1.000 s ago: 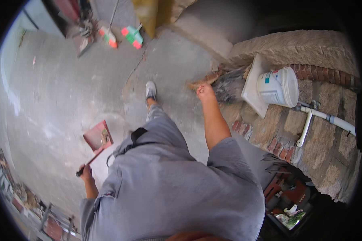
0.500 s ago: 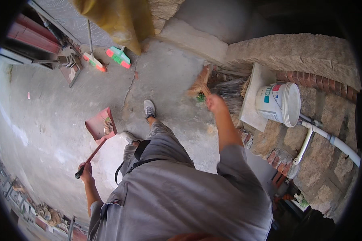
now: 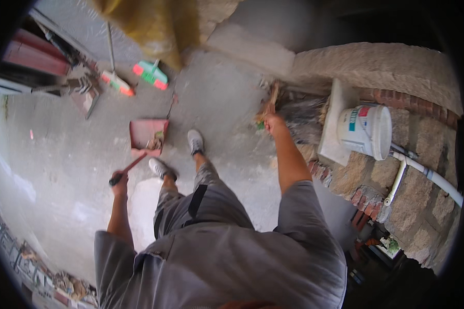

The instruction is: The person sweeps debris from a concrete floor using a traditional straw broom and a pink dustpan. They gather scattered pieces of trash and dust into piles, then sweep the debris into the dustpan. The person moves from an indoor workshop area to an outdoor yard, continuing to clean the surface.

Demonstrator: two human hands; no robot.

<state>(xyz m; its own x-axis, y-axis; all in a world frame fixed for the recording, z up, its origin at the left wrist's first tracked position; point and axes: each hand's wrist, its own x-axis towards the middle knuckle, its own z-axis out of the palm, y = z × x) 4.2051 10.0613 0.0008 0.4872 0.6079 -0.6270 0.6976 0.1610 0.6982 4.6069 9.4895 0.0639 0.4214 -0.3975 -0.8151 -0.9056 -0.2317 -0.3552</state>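
Note:
My left hand [image 3: 120, 186] is closed round the dark grip of a long-handled red dustpan [image 3: 141, 133]. Pale debris [image 3: 156, 141] lies in the pan's right side, beside my shoes. Over on the right, my right hand [image 3: 274, 124] grips a small straw hand broom [image 3: 271, 104]. Its bristles point away from me, toward the foot of the stone wall, and blur partly hides them. Close to that hand are a bit of green [image 3: 260, 125] and a heap of greyish sticks or stalks [image 3: 301, 116].
A white bucket [image 3: 365, 132] stands on a pale slab [image 3: 333, 123] at right, near white pipes [image 3: 426, 180] and a stone wall [image 3: 376, 64]. Two colourful push brooms [image 3: 150, 75] [image 3: 117, 82] rest at the far left, beneath a yellow sheet [image 3: 154, 26]. Concrete floor [image 3: 72, 149] spreads leftward.
The dustpan and my left hand have moved farther forward and to the right. The broom has turned, its head now narrower and nearer the wall. My feet have shifted with a step.

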